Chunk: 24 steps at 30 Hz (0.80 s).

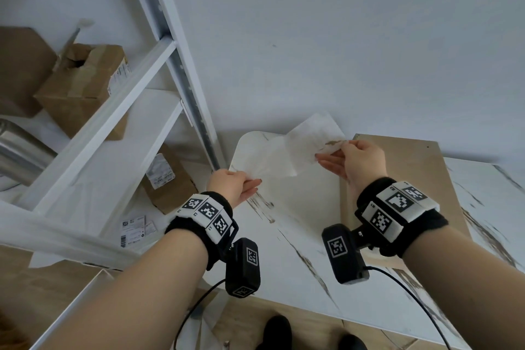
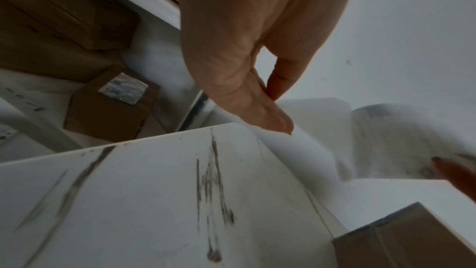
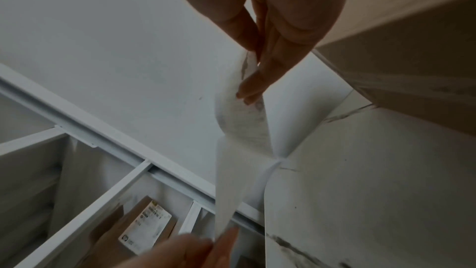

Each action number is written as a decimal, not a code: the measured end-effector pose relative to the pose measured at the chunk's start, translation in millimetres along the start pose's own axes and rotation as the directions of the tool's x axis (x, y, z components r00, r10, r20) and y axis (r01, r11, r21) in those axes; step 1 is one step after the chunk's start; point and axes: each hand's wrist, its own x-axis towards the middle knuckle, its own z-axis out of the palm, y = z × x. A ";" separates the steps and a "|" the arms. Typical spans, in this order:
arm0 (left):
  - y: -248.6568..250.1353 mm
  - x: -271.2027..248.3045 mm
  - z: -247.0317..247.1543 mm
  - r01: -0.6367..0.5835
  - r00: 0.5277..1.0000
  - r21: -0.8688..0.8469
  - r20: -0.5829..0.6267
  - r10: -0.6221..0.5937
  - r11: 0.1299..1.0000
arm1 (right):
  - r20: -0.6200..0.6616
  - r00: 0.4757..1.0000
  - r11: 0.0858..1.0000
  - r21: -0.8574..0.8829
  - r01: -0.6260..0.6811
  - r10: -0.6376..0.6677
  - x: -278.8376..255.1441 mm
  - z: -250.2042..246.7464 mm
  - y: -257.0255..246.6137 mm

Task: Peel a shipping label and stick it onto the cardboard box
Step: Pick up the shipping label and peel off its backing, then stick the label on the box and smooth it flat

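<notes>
White metal shelving on the left holds several cardboard parcels, and a marble-patterned table carries the flat cardboard box at its right. Above the table, between both hands, hangs the shipping label, part-peeled from its backing sheet. The right hand pinches the label's edge; the left hand pinches the backing.

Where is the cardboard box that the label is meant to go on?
In the head view the cardboard box sits on the marble table, on the right, just behind the right hand, which holds the label beside it.
</notes>
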 end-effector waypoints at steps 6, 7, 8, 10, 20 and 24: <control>-7.2 6.5 -11.9 0.065 0.997 0.175 -0.056 -0.056 0.983 | -0.096 0.993 0.997 -0.033 0.073 -0.075 6.3 -5.7 -5.5; -9.5 10.4 -13.7 0.075 0.995 0.187 -0.075 -0.062 0.980 | -0.110 0.989 0.994 -0.054 0.093 -0.098 7.2 -6.5 -4.9; -11.4 12.7 -14.8 0.072 0.995 0.188 -0.077 -0.059 0.979 | -0.119 0.986 0.991 -0.076 0.110 -0.118 7.5 -7.4 -4.2; -14.3 16.7 -14.5 0.078 0.996 0.217 -0.064 -0.065 0.973 | -0.112 0.984 0.986 -0.102 0.130 -0.142 6.4 -7.1 -2.2; -27.9 9.5 -4.0 0.027 0.996 0.513 0.063 -0.069 0.858 | 0.059 0.975 0.940 -0.261 0.222 -0.213 -5.6 -0.8 10.7; -11.4 -3.0 7.5 -0.245 0.969 0.581 0.166 0.182 0.776 | 0.123 0.970 0.902 -0.359 0.241 -0.210 -13.4 2.8 16.5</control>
